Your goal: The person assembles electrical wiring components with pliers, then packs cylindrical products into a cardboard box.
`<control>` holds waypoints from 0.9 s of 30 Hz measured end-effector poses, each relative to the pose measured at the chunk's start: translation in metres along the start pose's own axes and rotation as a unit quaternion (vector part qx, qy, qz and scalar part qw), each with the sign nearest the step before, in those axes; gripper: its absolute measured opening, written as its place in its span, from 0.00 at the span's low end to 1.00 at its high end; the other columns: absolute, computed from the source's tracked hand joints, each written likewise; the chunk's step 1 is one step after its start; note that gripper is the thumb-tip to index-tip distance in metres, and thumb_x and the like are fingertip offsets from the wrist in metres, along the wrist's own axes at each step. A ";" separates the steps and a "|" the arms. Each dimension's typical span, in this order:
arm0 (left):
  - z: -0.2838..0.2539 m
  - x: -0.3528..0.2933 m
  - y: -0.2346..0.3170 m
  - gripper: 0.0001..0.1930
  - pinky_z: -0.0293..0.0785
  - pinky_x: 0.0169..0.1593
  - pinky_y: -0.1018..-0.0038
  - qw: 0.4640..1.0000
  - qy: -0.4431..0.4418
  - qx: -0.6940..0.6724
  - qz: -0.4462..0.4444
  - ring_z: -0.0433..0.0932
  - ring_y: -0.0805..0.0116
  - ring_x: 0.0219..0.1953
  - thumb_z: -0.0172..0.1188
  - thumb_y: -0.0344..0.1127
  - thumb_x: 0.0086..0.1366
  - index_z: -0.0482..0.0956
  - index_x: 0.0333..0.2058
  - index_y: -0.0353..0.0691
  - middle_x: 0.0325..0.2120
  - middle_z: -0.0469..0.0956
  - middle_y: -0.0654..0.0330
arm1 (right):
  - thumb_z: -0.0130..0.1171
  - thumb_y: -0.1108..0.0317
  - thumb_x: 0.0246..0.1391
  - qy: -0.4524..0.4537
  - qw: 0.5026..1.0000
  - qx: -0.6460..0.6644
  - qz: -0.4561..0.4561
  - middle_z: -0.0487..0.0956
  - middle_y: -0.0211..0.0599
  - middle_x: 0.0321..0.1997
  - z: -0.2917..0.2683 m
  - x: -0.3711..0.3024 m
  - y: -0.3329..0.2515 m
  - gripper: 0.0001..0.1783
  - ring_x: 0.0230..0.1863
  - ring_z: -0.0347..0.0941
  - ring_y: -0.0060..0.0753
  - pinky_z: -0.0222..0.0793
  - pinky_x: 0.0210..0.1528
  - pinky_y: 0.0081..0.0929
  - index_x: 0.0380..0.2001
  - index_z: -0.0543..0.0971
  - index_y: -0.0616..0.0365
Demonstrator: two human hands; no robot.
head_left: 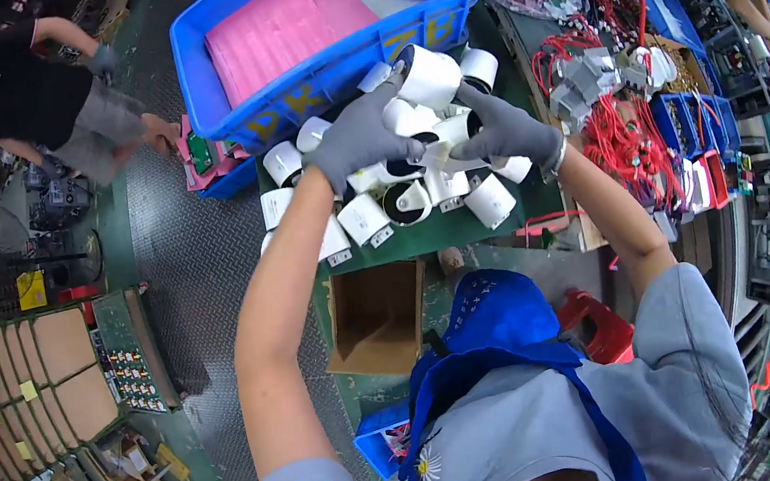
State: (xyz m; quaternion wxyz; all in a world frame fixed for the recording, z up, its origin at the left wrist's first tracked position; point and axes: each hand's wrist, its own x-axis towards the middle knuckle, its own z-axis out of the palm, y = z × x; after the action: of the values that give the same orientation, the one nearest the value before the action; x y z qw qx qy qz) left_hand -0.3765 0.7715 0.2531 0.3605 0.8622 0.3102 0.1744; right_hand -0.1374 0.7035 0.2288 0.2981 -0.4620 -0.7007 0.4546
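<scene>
Many white cylindrical housings (491,202) lie heaped on the green tabletop, some on their sides with dark open ends showing. My left hand (359,143), in a grey glove, reaches over the heap from the left, its fingertips against a larger-looking white housing (429,77) on top. From the right, my right hand (513,129), also gloved in grey, curls its fingers to the same housing's lower right side. Below it, between my two thumbs, shows a small pale translucent piece (437,155). The fingers' undersides are partly hidden by the housings.
A blue bin (219,131) with pink foam sheets stands beyond the heap. Red cables (625,145) and grey parts (584,83) crowd the right bench. An open cardboard box (373,327) sits below the table edge. Another person (50,96) is at far left.
</scene>
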 end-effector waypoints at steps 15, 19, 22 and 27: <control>0.019 0.019 -0.132 0.38 0.68 0.54 0.72 0.893 0.103 -0.341 -0.275 0.72 0.65 0.50 0.72 0.42 0.48 0.66 0.55 0.32 0.49 0.73 0.53 | 0.69 0.62 0.38 0.112 0.991 0.069 0.003 0.68 0.46 0.58 -0.002 0.035 0.075 0.45 0.60 0.64 0.37 0.57 0.63 0.31 0.60 0.61 0.64; 0.022 0.020 -0.140 0.33 0.69 0.52 0.73 0.903 0.152 -0.298 -0.269 0.73 0.67 0.48 0.69 0.43 0.52 0.69 0.54 0.35 0.48 0.73 0.55 | 0.63 0.62 0.45 0.128 0.988 0.091 0.007 0.70 0.47 0.56 -0.005 0.035 0.079 0.38 0.59 0.65 0.38 0.57 0.62 0.33 0.59 0.63 0.63; 0.026 -0.004 -0.167 0.33 0.67 0.56 0.69 0.952 0.196 -0.078 -0.222 0.71 0.58 0.51 0.67 0.42 0.52 0.68 0.57 0.45 0.49 0.71 0.48 | 0.61 0.62 0.48 0.136 0.990 0.027 -0.015 0.71 0.47 0.54 0.008 0.049 0.096 0.34 0.58 0.66 0.40 0.59 0.61 0.34 0.57 0.66 0.63; 0.034 -0.008 -0.155 0.35 0.64 0.59 0.64 0.950 0.188 0.016 -0.249 0.67 0.48 0.55 0.65 0.43 0.51 0.65 0.59 0.49 0.56 0.63 0.44 | 0.58 0.60 0.49 0.197 0.972 -0.108 -0.067 0.73 0.45 0.51 0.002 0.041 0.113 0.28 0.53 0.68 0.47 0.61 0.56 0.38 0.53 0.70 0.60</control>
State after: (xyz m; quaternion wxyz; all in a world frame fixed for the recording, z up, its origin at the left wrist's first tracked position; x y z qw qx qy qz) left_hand -0.4279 0.8338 0.1159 0.3136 0.7149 0.5797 0.2334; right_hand -0.1132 0.7581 0.1248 0.4087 -0.5240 -0.7023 0.2553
